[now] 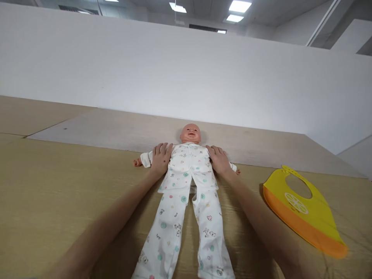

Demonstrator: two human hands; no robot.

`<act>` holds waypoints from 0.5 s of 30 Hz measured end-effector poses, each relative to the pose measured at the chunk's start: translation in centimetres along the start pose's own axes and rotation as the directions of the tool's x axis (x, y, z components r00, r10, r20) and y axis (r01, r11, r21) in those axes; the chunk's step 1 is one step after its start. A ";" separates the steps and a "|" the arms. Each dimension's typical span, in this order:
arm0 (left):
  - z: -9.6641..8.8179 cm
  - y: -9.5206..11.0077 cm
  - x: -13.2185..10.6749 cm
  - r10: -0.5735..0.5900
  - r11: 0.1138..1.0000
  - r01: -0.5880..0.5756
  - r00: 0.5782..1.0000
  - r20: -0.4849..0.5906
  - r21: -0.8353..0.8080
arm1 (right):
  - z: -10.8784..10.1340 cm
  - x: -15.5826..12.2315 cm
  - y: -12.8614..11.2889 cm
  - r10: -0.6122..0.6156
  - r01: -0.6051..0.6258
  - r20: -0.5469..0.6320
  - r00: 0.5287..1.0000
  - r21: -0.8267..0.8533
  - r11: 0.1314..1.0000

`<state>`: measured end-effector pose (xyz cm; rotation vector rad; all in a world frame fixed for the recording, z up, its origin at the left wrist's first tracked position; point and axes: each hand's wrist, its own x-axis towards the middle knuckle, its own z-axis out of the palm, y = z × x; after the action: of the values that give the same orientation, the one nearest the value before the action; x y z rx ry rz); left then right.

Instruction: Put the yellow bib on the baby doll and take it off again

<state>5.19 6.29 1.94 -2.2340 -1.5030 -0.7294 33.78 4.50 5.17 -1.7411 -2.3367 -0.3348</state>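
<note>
A baby doll (191,133) lies on its back, head away from me, in a white patterned top (190,162) and matching trousers (171,228). Its arms stretch out to both sides. My left hand (162,158) rests over the doll's sleeve at the left shoulder, fingers extended and side by side. Over the opposite sleeve lies my right hand (219,159), its fingers also stretched out and slightly apart. Both thumbs are mostly hidden. The top's lower front edges part in the middle above the trousers.
A yellow bib (316,205) with an orange lower pocket and a white citrus-slice print lies to the right. Tan and pale grey sheets cover the surface (72,186). A white partition (186,73) rises behind the doll, with glass above it.
</note>
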 end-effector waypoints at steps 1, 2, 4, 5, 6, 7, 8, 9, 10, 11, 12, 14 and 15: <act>-0.6 0.1 -0.8 0.017 1.000 -0.018 1.000 -0.017 -0.010 | 0.0 -1.1 -0.2 -0.027 0.026 -0.057 0.998 -0.015 1.000; -1.2 0.2 -1.7 0.041 0.999 -0.042 0.999 -0.030 -0.028 | -0.1 -2.4 -0.3 -0.062 0.060 -0.102 0.993 -0.020 0.998; -3.1 0.6 -3.9 0.124 0.988 -0.128 0.991 -0.052 -0.086 | -0.3 -5.4 -0.4 -0.173 0.173 -0.169 0.970 -0.011 0.985; -4.2 0.8 -5.2 0.184 0.974 -0.190 0.981 -0.058 -0.123 | -0.6 -7.0 -0.5 -0.240 0.243 -0.195 0.951 -0.007 0.970; -5.4 1.2 -6.4 0.247 0.954 -0.253 0.968 -0.053 -0.161 | -0.9 -8.6 -0.7 -0.306 0.314 -0.227 0.925 0.000 0.949; -6.7 1.6 -7.5 0.320 0.926 -0.319 0.947 -0.029 -0.203 | -1.3 -10.1 -0.9 -0.369 0.384 -0.253 0.894 0.009 0.923; -8.0 2.1 -8.7 0.384 0.894 -0.378 0.923 -0.022 -0.242 | -1.7 -11.6 -1.2 -0.420 0.442 -0.281 0.863 0.020 0.897; -9.2 2.7 -9.7 0.432 0.868 -0.418 0.902 -0.010 -0.269 | -2.3 -12.8 -1.6 -0.462 0.491 -0.290 0.838 0.031 0.871; -10.2 3.5 -10.7 0.487 0.838 -0.459 0.873 0.028 -0.295 | -2.9 -14.0 -2.2 -0.507 0.537 -0.288 0.813 0.034 0.843; -11.1 4.4 -11.7 0.532 0.810 -0.497 0.846 0.035 -0.310 | -3.5 -14.9 -2.9 -0.542 0.571 -0.282 0.792 0.028 0.820; -11.7 5.4 -12.7 0.573 0.780 -0.533 0.819 0.029 -0.328 | -4.2 -15.7 -3.7 -0.573 0.600 -0.283 0.769 0.014 0.800; -12.5 7.8 -14.8 0.632 0.722 -0.614 0.773 -0.058 -0.317 | -5.5 -16.9 -5.4 -0.621 0.647 -0.300 0.724 -0.018 0.762; -12.8 9.1 -16.0 0.632 0.716 -0.623 0.770 -0.087 -0.316 | -6.1 -17.3 -6.2 -0.646 0.671 -0.311 0.698 -0.033 0.741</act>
<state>5.91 -16.03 2.75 -2.7672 -0.5399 -0.7518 32.93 -14.86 5.48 -0.6661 -2.5963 -0.5564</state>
